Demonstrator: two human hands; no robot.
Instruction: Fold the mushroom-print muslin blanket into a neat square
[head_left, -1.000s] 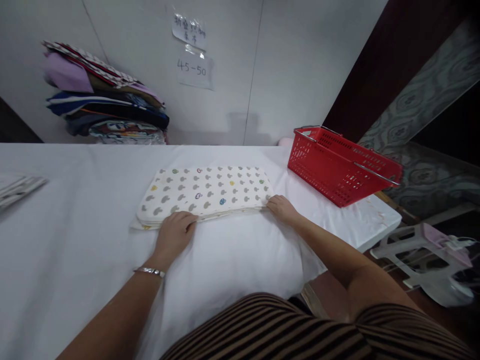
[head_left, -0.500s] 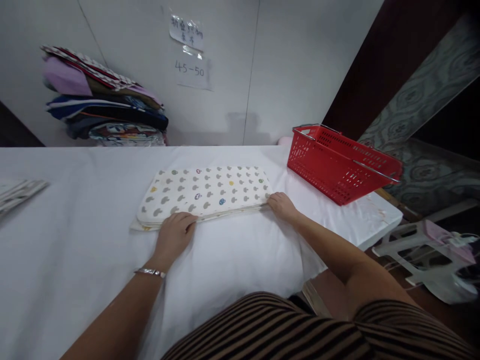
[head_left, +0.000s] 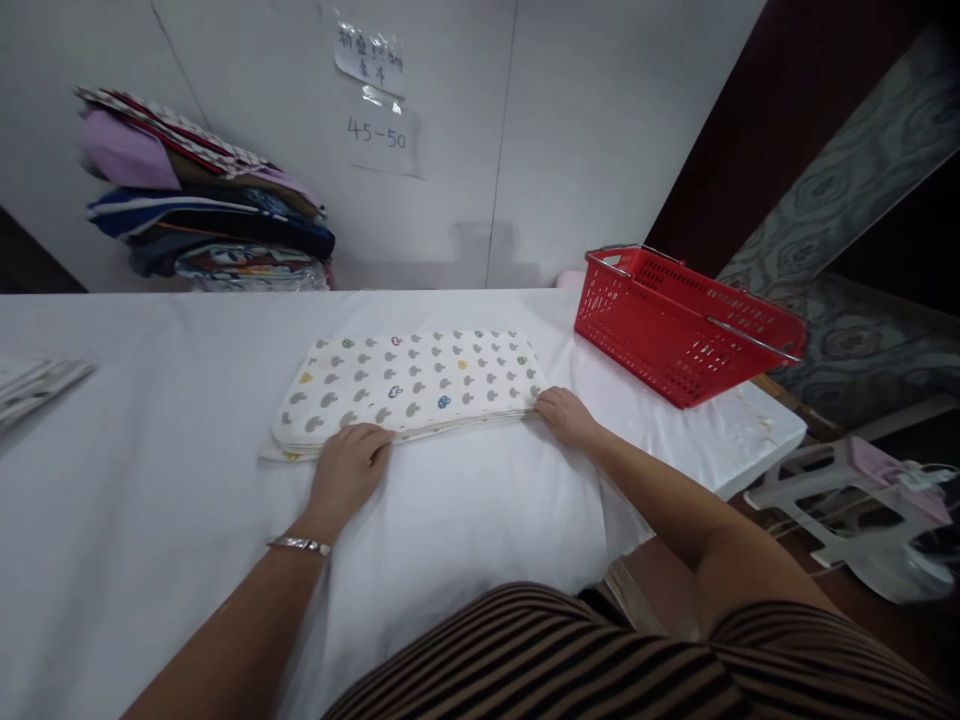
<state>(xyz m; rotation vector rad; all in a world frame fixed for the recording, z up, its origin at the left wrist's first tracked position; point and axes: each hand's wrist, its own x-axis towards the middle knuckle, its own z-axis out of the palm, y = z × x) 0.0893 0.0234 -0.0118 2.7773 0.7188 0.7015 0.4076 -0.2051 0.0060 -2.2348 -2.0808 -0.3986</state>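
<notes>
A folded white cloth with grey and coloured mushroom prints [head_left: 411, 385] lies flat on the white table [head_left: 150, 480]. My left hand [head_left: 346, 472], with a silver bracelet on the wrist, is curled at the cloth's near edge, fingertips tucked under or against the layers. At the cloth's near right corner my right hand [head_left: 566, 414] pinches the edge with closed fingers.
A red plastic basket [head_left: 679, 325] sits at the table's right end. A stack of folded fabrics [head_left: 202, 200] leans by the back wall at left. Striped cloth [head_left: 30, 382] lies at the far left edge. A white stool [head_left: 847, 490] stands on the floor at right.
</notes>
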